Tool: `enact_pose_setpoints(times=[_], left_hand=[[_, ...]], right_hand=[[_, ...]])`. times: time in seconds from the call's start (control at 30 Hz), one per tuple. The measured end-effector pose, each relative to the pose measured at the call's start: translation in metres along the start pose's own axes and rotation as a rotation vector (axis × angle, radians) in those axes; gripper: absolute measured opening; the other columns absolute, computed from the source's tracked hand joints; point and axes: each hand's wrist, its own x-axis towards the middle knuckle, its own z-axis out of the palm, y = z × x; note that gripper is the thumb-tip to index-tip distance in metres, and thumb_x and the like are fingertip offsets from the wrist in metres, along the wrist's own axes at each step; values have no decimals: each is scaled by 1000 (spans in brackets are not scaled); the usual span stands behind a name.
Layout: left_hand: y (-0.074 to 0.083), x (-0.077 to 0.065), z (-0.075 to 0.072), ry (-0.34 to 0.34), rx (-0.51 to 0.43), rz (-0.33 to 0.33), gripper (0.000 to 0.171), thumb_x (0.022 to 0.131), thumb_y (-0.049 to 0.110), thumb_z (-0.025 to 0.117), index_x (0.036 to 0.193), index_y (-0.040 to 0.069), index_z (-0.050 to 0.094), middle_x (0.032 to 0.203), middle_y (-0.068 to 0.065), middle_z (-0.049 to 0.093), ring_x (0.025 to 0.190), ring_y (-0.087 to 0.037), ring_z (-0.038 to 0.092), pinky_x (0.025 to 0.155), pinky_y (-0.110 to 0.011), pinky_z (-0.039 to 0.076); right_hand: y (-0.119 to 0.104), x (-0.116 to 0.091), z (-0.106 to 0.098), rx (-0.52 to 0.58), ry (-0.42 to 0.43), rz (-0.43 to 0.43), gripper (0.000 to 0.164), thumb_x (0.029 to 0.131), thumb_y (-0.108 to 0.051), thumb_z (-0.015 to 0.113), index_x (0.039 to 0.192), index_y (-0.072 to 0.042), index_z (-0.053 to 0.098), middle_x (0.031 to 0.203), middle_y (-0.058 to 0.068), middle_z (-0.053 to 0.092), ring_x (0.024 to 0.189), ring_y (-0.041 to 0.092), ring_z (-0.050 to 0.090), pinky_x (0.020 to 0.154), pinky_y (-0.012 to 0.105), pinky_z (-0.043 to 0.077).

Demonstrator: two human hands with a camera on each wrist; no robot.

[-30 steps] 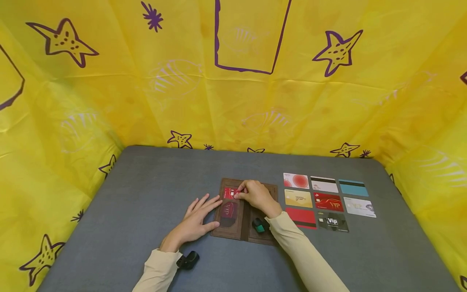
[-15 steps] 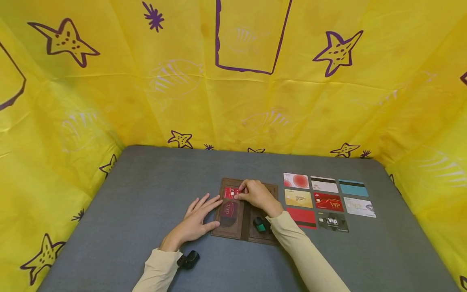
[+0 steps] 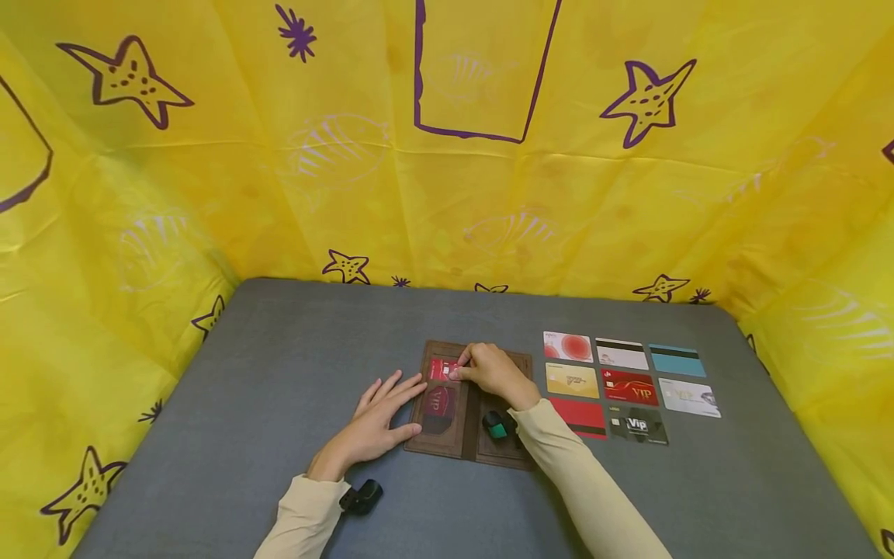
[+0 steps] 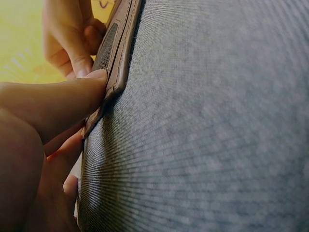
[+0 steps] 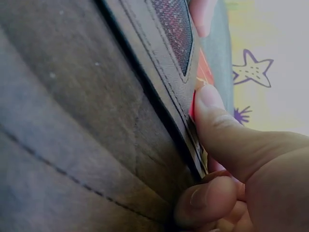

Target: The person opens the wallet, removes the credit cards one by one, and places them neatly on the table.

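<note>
A brown bifold wallet [image 3: 469, 427] lies spread on the table. A red card [image 3: 438, 368] with a chip sticks out above its left pocket; red with "VIP" lettering shows through that pocket's dark mesh window [image 3: 438, 411]. My right hand [image 3: 494, 374] pinches the card's right side between thumb and fingers. In the right wrist view, the thumb presses on the red card [image 5: 204, 67] beside the pocket edge. My left hand [image 3: 377, 423] rests with fingers spread, its fingertips and thumb on the wallet's left edge. The left wrist view shows the thumb [image 4: 72, 99] on the wallet corner.
Several cards lie in rows right of the wallet, among them a gold card [image 3: 571, 380], a red VIP card [image 3: 630, 387], a black card [image 3: 637, 425] and a blue card [image 3: 677, 360]. A yellow patterned curtain [image 3: 461, 202] surrounds the grey table [image 3: 314, 334].
My right fingertips have shifted very slightly to the right along the red card. The left hand and the wallet stay in place.
</note>
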Motion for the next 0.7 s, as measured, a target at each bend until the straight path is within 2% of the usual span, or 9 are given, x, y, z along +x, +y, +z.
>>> enact_pose_setpoints(times=[0.2, 0.37, 0.5, 0.7], left_hand=[[0, 0, 1, -2, -5, -2, 64, 93, 23, 68, 151, 13, 43, 162, -5, 34, 154, -36, 13, 121, -59, 1], [-1, 0, 1, 1, -3, 1, 63, 94, 25, 68, 151, 14, 43, 161, -5, 35, 154, -37, 13, 121, -60, 1], [-1, 0, 2, -3, 0, -1, 63, 94, 25, 68, 151, 14, 44, 162, -4, 35, 154, -37, 13, 121, -61, 1], [0, 1, 2, 4, 3, -5, 63, 93, 24, 69, 150, 14, 44, 161, -4, 35, 154, -36, 14, 121, -60, 1]], right_hand=[[-1, 2, -3, -12, -7, 4, 17, 90, -25, 73, 88, -8, 75, 77, 1, 70, 62, 9, 50, 57, 22, 41], [-1, 2, -1, -5, 15, 5, 17, 91, -25, 72, 91, -8, 74, 69, 0, 64, 59, 9, 49, 55, 22, 39], [0, 1, 0, 0, 33, -11, 23, 86, -30, 77, 92, -8, 73, 66, 0, 59, 57, 9, 49, 55, 22, 40], [-2, 0, 0, 3, 29, -7, 31, 81, -35, 82, 91, -7, 73, 68, -1, 60, 60, 10, 51, 57, 22, 43]])
